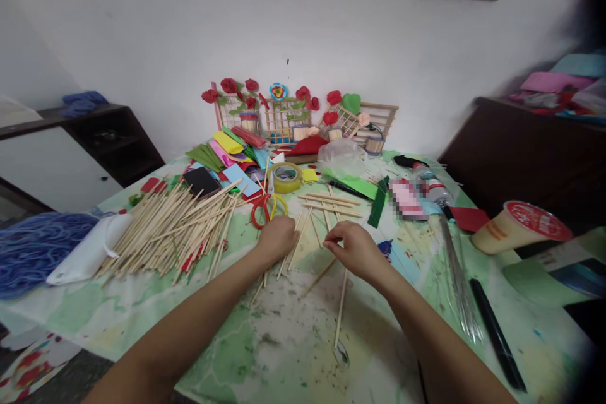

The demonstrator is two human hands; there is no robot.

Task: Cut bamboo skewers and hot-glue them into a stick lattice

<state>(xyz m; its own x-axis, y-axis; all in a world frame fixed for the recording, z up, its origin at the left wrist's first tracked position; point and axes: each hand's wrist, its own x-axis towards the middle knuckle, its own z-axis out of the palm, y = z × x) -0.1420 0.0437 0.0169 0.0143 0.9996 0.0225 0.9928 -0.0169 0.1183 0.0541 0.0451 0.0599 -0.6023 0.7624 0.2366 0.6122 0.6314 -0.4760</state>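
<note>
My left hand (278,238) is closed, resting over several thin wooden sticks (292,250) just in front of the scissors (269,205) with red and yellow handles. What its fingers hold is hidden. To the right, my right hand (349,243) has its thumb and fingertips pinched together, and anything between them is too small to make out. One loose stick (318,278) lies below its fingers and another (341,309) runs toward the front. Beyond both hands, sticks (331,203) lie crossed over one another. A big pile of sticks (165,233) spreads out at the left.
Blue yarn (28,252) and a white glue bottle (89,249) lie at the far left. Yellow tape (285,177) and coloured paper sit behind. A lidded cup (518,227), wires (457,278) and a black rod (497,334) are at right. Flower-decorated stick frames (288,117) stand by the wall.
</note>
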